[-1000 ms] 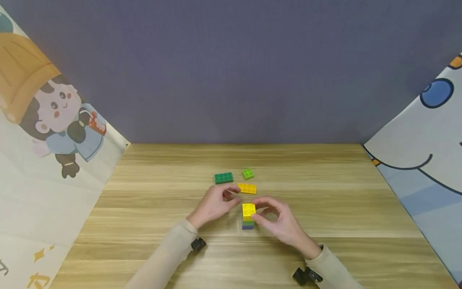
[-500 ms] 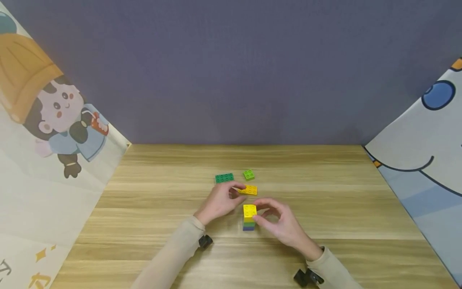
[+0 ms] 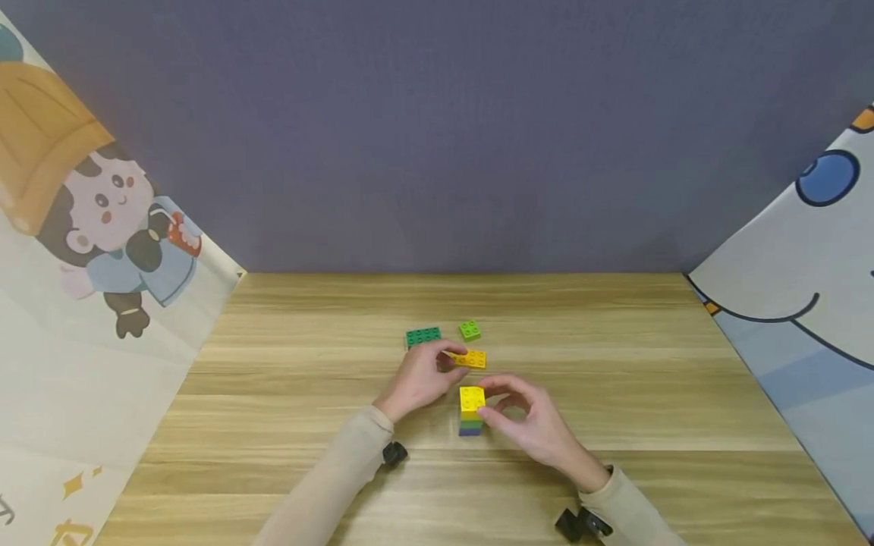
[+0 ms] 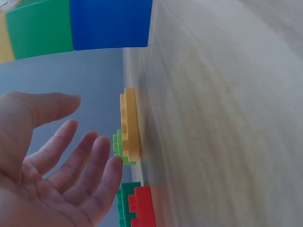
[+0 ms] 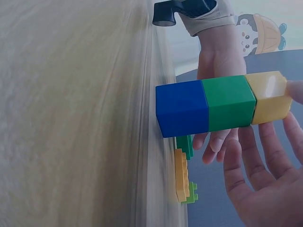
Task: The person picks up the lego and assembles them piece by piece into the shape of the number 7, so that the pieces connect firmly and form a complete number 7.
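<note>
A tower of toy building bricks, blue at the bottom, green in the middle and yellow on top, stands upright on the table. My right hand pinches its yellow top brick between thumb and fingers. Behind the tower, my left hand hovers at the left end of a flat yellow-orange brick. Its fingers are loosely bent, with a gap between them and the thumb in the left wrist view. They partly cover that brick in the head view.
Farther back lie a dark green brick and a small lime green brick. A red brick shows beside the dark green one in the left wrist view. A grey-blue panel rises behind the wooden table.
My left hand has shifted right and slightly away from me, to the flat yellow-orange brick. My right hand and the tower have stayed in place.
</note>
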